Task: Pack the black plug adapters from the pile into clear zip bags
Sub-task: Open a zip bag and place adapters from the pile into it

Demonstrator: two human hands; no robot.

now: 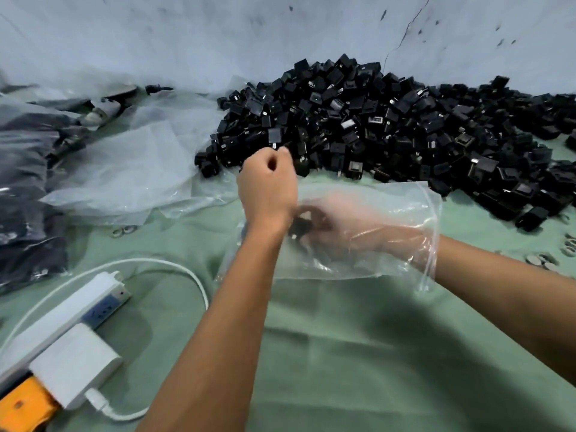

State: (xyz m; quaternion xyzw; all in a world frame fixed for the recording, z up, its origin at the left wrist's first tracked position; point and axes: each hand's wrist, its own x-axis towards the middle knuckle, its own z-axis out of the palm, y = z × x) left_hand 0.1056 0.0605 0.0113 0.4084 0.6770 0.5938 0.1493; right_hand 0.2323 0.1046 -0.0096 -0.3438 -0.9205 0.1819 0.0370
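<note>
At the table's (343,353) one o'clock side lies the pile of black plug adapters (389,126), boxy and glossy, no readable lettering. The right hand (339,226) sits inside the clear zip bag (389,213), fingers curled round an adapter (300,224) (blurred through plastic). The left hand (268,185), curled, pinches the bag's edge.

Big pile of black plug adapters (389,132) at 1 o'clock; clear zip bag (367,232) centre, few adapters inside, mouth toward 3 o'clock.
</note>
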